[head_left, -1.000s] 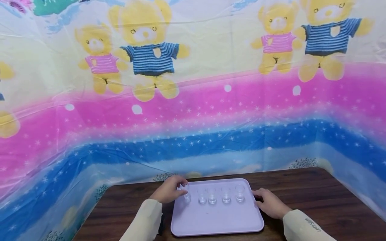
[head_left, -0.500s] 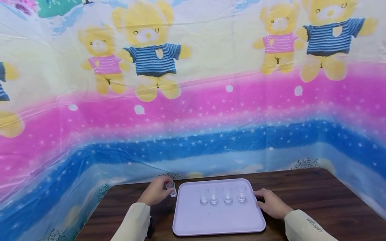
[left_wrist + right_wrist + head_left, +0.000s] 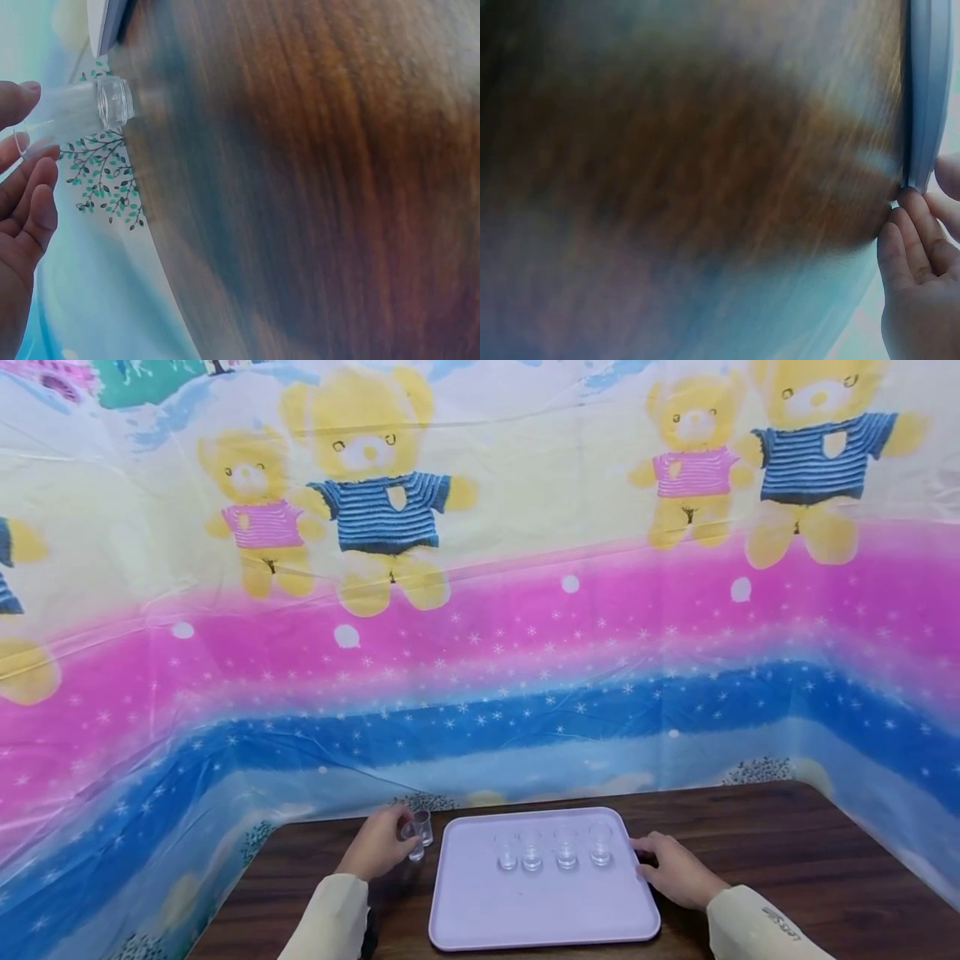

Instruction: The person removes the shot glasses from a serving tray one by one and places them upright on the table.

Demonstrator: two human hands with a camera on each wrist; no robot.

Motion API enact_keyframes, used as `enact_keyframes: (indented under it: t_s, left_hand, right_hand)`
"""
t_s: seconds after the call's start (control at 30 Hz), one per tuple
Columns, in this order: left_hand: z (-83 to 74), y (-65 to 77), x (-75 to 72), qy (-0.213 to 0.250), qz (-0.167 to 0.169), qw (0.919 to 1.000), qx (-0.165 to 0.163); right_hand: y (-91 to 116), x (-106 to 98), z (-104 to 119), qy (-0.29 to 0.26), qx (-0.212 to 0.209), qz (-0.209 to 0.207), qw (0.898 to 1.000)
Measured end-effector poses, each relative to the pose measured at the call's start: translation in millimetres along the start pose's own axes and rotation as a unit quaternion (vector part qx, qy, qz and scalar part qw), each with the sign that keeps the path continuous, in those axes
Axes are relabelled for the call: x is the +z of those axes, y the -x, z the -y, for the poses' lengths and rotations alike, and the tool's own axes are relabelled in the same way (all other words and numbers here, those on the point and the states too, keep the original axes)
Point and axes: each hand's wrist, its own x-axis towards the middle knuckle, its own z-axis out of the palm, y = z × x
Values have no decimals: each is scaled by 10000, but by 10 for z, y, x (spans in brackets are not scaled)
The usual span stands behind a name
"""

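My left hand (image 3: 381, 842) holds a small clear shot glass (image 3: 417, 850) between thumb and fingertips, left of the tray. In the left wrist view this glass (image 3: 112, 101) has a thick base close over the wooden table. Just behind it stands a second clear glass (image 3: 424, 827). On the lilac tray (image 3: 543, 910) several more small glasses (image 3: 601, 853) stand upright in a row toward the far side. My right hand (image 3: 678, 870) touches the tray's right edge with thumb and fingers. In the right wrist view its fingertips (image 3: 909, 196) are right at the rim.
The dark wooden table (image 3: 780, 835) runs under everything, its back edge close behind the tray. A cloth backdrop (image 3: 510, 635) printed with teddy bears hangs along the back and sides.
My left hand has carried a glass off the tray's left side to the table, slightly left. A second glass behind it has come into view. My right hand stays at the tray's edge.
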Motion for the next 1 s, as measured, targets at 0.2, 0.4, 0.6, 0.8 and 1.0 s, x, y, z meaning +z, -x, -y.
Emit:
enact_keyframes:
  t_s: [0.2, 0.4, 0.6, 0.8, 1.0]
  left_hand:
    - [25, 9, 21, 283, 46, 9996, -15]
    - [35, -1, 42, 418, 167, 9989, -95]
    - [19, -27, 54, 435, 281, 9984, -236]
    - [0, -38, 52, 312, 271, 9987, -291]
    - [-70, -37, 63, -150, -316, 9989, 298]
  right_hand:
    - [0, -7, 7, 16, -26, -10, 10000]
    - [-9, 3, 5, 23, -50, -33, 10000]
    - [-10, 1, 7, 30, -54, -62, 10000]
    - [-5, -4, 3, -9, -30, -30, 10000]
    - [1, -1, -14, -1, -46, -35, 10000]
